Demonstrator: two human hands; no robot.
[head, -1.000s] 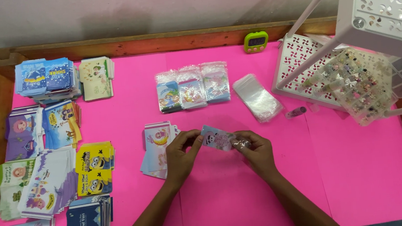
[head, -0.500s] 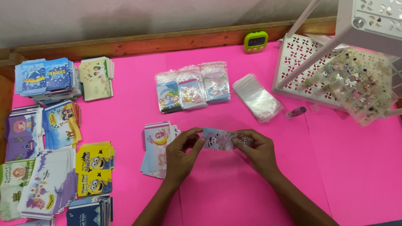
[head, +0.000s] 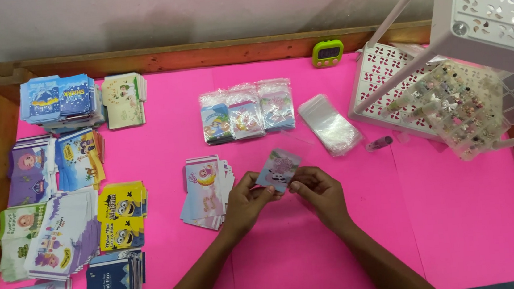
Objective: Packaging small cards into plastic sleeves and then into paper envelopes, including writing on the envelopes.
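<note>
1. Both hands have lifted the small pink card point(head: 278, 169) slightly; it now tilts above the pink counter point(head: 462, 219).
2. Left hand point(head: 246, 202) and right hand point(head: 320, 193) pinch its lower edge with narrow fingers.
3. A loose pinch could drop it onto the card stack point(head: 206, 191).
4. Three filled sleeves point(head: 246, 109), one empty-sleeve pile point(head: 329, 124), one green timer point(head: 327, 52).

The card point(head: 278, 169) between my fingers looks like printed paper inside a clear, glossy plastic sleeve. The loose sleeves point(head: 329, 124) by the rack are the same shiny, see-through film, as are the three packed cards point(head: 247, 110). The pink table cover point(head: 462, 219) looks matt and smooth; its frame point(head: 212, 53) is rough, worn wood. The white rack point(head: 492, 0) is smooth perforated plastic.
</note>
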